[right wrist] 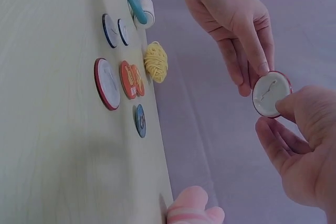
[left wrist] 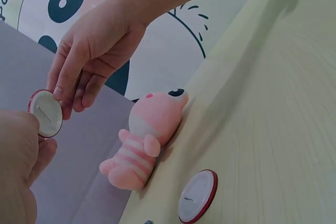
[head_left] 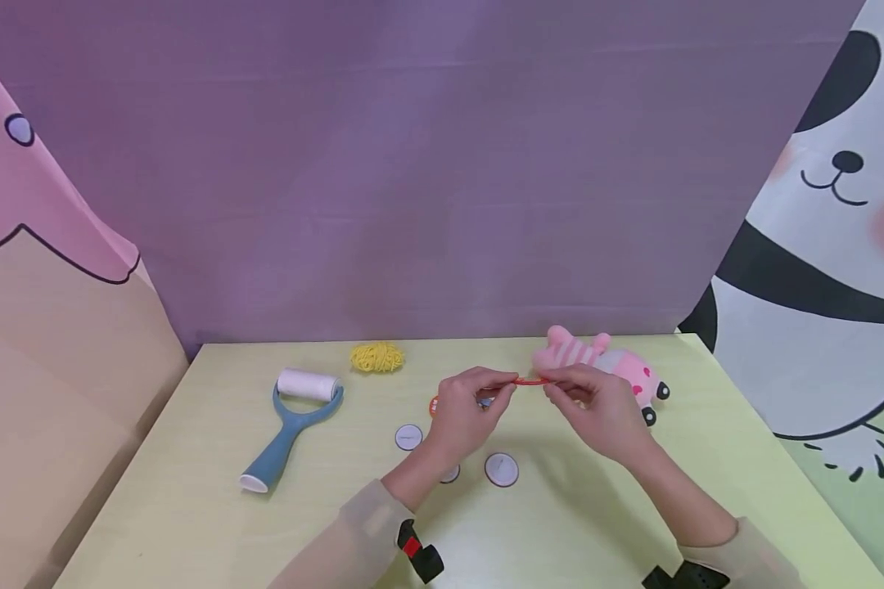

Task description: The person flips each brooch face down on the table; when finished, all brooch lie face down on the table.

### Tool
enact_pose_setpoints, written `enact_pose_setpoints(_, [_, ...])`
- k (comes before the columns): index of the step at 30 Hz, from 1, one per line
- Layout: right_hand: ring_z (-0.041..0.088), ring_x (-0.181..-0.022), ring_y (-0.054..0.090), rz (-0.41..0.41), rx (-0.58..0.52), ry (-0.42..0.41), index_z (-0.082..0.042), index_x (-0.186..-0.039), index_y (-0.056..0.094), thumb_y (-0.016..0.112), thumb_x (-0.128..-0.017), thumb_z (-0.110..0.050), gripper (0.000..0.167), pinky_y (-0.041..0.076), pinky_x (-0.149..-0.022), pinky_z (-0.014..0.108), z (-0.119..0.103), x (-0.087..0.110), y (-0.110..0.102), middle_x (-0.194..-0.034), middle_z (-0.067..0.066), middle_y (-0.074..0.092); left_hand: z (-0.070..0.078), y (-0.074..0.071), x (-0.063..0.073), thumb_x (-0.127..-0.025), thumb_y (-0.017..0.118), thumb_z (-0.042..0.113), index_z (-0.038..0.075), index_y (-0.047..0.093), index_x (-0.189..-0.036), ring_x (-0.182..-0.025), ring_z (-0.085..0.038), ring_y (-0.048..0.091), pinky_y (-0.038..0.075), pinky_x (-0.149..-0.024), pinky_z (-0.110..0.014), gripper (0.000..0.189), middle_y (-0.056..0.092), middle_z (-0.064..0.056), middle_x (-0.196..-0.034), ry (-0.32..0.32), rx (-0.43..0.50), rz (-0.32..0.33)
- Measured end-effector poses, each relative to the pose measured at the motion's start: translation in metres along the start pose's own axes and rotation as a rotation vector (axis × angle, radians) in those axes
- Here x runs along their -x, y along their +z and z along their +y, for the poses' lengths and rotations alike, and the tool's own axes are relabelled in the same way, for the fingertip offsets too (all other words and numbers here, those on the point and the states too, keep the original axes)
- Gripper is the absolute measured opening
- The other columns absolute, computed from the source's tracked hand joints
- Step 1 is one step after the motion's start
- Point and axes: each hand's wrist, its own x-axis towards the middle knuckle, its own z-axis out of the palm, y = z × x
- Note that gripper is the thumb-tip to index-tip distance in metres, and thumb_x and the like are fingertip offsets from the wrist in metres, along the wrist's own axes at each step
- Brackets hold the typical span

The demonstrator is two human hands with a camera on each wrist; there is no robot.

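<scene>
Both hands pinch one round pin-back button badge (right wrist: 269,94) between thumb and fingertips, held up above the table. Its white back with the metal pin shows in both wrist views; in the head view only its thin red edge appears. My left hand (head_left: 467,413) grips the left rim, and my right hand (head_left: 600,409) the right rim. Below them, several more badges lie on the table: one red-rimmed with its white back up (right wrist: 107,84), two dark-rimmed ones, also back up (head_left: 408,437), orange ones (right wrist: 128,80) and a blue one (right wrist: 140,121).
A pink striped plush toy (head_left: 637,372) lies behind my right hand. Toward the back sits a bundle of yellow yarn (head_left: 377,357). At left lies a blue-handled lint roller (head_left: 287,433) with a white roll. A purple cloth (head_left: 442,180) hangs behind the table (head_left: 191,458).
</scene>
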Motion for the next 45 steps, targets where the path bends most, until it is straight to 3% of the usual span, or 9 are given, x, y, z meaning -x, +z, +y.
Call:
enact_pose_setpoints(8, [0.000, -0.079, 0.074, -0.002, -0.011, 0.001, -0.005, -0.120, 0.080, 0.080, -0.091, 0.000, 0.028, 0.060, -0.073, 0.013, -0.002, 0.001, -0.001, -0.097, 0.008, 0.082, 0.002, 0.001, -0.001, -0.097, 0.076, 0.004, -0.002, 0.078, -0.121, -0.084, -0.024, 0.082, 0.062, -0.074, -0.015, 0.024, 0.082, -0.016, -0.100, -0.016, 0.126, 0.000])
enact_pose_setpoints(13, [0.007, -0.074, 0.072, -0.003, -0.032, -0.013, -0.009, -0.129, 0.074, 0.078, -0.094, 0.000, 0.037, 0.060, -0.068, 0.017, -0.003, 0.001, -0.001, -0.089, 0.004, 0.078, 0.003, 0.002, 0.000, -0.098, 0.076, 0.006, 0.003, 0.077, -0.127, -0.082, -0.023, 0.081, 0.062, -0.073, -0.016, 0.030, 0.082, -0.015, -0.098, -0.025, 0.135, -0.011])
enact_pose_setpoints(20, [0.008, -0.075, 0.069, -0.022, -0.043, -0.023, -0.009, -0.128, 0.074, 0.077, -0.095, 0.000, 0.034, 0.059, -0.068, 0.017, -0.002, 0.002, -0.001, -0.088, 0.003, 0.075, 0.000, 0.002, 0.002, -0.089, 0.082, -0.001, 0.001, 0.075, -0.129, -0.083, -0.025, 0.082, 0.062, -0.075, -0.017, 0.041, 0.081, -0.016, -0.097, 0.000, 0.146, -0.049])
enact_pose_setpoints(26, [0.007, -0.078, 0.068, -0.060, -0.009, -0.037, -0.007, -0.127, 0.073, 0.086, -0.085, 0.000, 0.045, 0.061, -0.072, 0.022, 0.000, 0.003, -0.002, -0.090, 0.000, 0.074, -0.001, 0.002, 0.002, -0.087, 0.085, 0.002, 0.003, 0.076, -0.130, -0.088, -0.023, 0.082, 0.061, -0.078, -0.015, 0.043, 0.079, -0.014, -0.099, -0.058, 0.117, -0.089])
enact_pose_setpoints(33, [0.016, -0.097, 0.076, -0.073, 0.135, -0.063, -0.014, -0.123, 0.077, 0.092, -0.080, -0.008, 0.046, 0.066, -0.085, 0.039, 0.002, 0.004, 0.001, -0.112, -0.002, 0.080, -0.003, 0.001, 0.006, -0.088, 0.088, 0.009, 0.005, 0.077, -0.127, -0.093, -0.021, 0.081, 0.064, -0.082, -0.022, 0.041, 0.078, -0.011, -0.105, -0.117, 0.063, -0.140])
enact_pose_setpoints(38, [0.012, -0.096, 0.073, -0.069, 0.234, -0.091, -0.016, -0.119, 0.080, 0.095, -0.077, -0.013, 0.045, 0.063, -0.082, 0.036, 0.006, 0.007, 0.003, -0.114, -0.004, 0.081, -0.007, 0.001, 0.009, -0.089, 0.088, 0.015, 0.008, 0.077, -0.128, -0.095, -0.021, 0.080, 0.062, -0.086, -0.019, 0.041, 0.078, -0.007, -0.105, -0.134, -0.006, -0.193])
enact_pose_setpoints(45, [0.022, -0.100, 0.080, -0.155, 0.202, -0.043, -0.013, -0.119, 0.080, 0.092, -0.081, -0.014, 0.040, 0.066, -0.088, 0.040, 0.010, 0.012, 0.007, -0.113, -0.002, 0.082, -0.014, 0.004, 0.014, -0.091, 0.086, 0.016, 0.009, 0.078, -0.127, -0.097, -0.026, 0.079, 0.064, -0.088, -0.026, 0.038, 0.077, -0.007, -0.104, -0.152, -0.024, -0.260])
